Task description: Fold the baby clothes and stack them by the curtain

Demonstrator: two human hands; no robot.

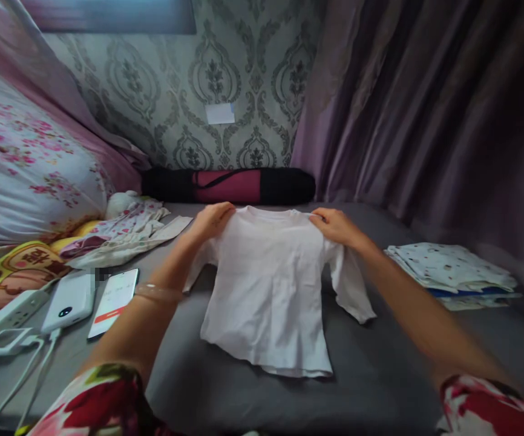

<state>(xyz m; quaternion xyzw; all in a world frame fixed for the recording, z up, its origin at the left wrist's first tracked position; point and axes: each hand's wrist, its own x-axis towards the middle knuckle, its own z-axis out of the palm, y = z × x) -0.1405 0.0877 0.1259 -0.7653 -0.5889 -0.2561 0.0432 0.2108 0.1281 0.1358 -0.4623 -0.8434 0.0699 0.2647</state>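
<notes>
A small white long-sleeved shirt lies spread on the grey bed sheet, its neckline away from me and its hem towards me. My left hand pinches the left shoulder of the shirt. At the opposite shoulder, my right hand has its fingers closed on the cloth. The right sleeve hangs out to the side with its cuff on the sheet. Part of the left sleeve is hidden behind my left forearm.
To the left lie a phone, a white power bank, a power strip with cables, and crumpled clothes. Folded patterned cloth is stacked at right. A black and red long bag rests against the wall.
</notes>
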